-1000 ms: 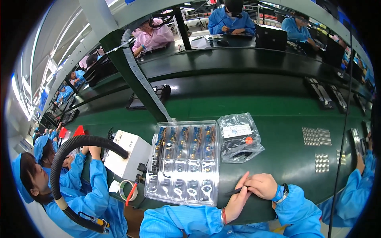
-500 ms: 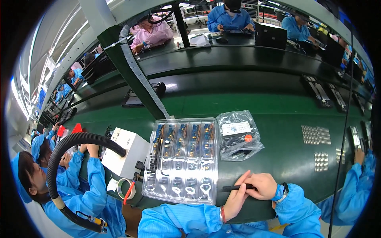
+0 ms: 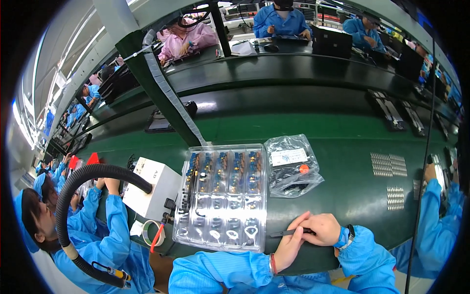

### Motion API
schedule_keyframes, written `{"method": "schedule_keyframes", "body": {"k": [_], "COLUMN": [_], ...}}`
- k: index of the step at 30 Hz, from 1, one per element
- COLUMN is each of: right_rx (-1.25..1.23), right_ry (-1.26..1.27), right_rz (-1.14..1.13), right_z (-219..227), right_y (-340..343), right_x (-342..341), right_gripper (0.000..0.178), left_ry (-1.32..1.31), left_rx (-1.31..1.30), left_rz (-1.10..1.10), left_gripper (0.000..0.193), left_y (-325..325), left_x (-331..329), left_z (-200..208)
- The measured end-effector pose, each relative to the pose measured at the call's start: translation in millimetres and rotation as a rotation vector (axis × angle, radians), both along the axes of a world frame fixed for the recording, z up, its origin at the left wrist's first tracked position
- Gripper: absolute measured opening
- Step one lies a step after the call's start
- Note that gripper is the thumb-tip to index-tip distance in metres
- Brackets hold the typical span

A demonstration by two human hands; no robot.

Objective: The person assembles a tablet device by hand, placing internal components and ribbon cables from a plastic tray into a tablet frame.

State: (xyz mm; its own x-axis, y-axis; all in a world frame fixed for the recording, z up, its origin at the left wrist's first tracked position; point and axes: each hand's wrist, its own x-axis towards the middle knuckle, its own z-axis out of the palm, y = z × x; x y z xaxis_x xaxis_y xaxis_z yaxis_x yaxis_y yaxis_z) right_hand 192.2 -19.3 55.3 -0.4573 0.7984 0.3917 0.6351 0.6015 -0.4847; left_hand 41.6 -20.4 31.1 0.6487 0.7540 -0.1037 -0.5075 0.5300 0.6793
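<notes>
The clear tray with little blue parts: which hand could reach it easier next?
Probably the left hand: it is closer to the clear tray, while the right hand is farther off. Both seem to hold the slim dark tool.

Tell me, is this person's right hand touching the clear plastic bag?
Apart: the head view shows bare green tabletop between the right hand and the clear plastic bag.
</notes>
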Motion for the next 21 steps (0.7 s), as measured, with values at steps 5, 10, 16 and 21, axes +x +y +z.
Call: {"method": "schedule_keyframes", "body": {"k": [5,10,16,21], "right_rx": [-0.024,0.043,0.073,0.074], "right_ry": [-0.016,0.026,0.01,0.026], "right_rz": [0.002,0.01,0.045,0.052], "right_z": [-6,-4,-5,-1], "right_y": [-1,-1,0,0], "right_x": [3,2,4,1], "right_gripper": [0.023,0.021,0.019,0.021], "left_ry": [0.008,0.012,0.004,0.09], "left_rx": [0.044,0.026,-0.01,0.183], "left_rz": [-0.018,-0.036,-0.03,-0.029], "left_gripper": [0.047,0.047,0.046,0.047], "left_y": [0,1,0,2], "left_x": [0,0,0,-1], "left_z": [-6,-5,1,-11]}}
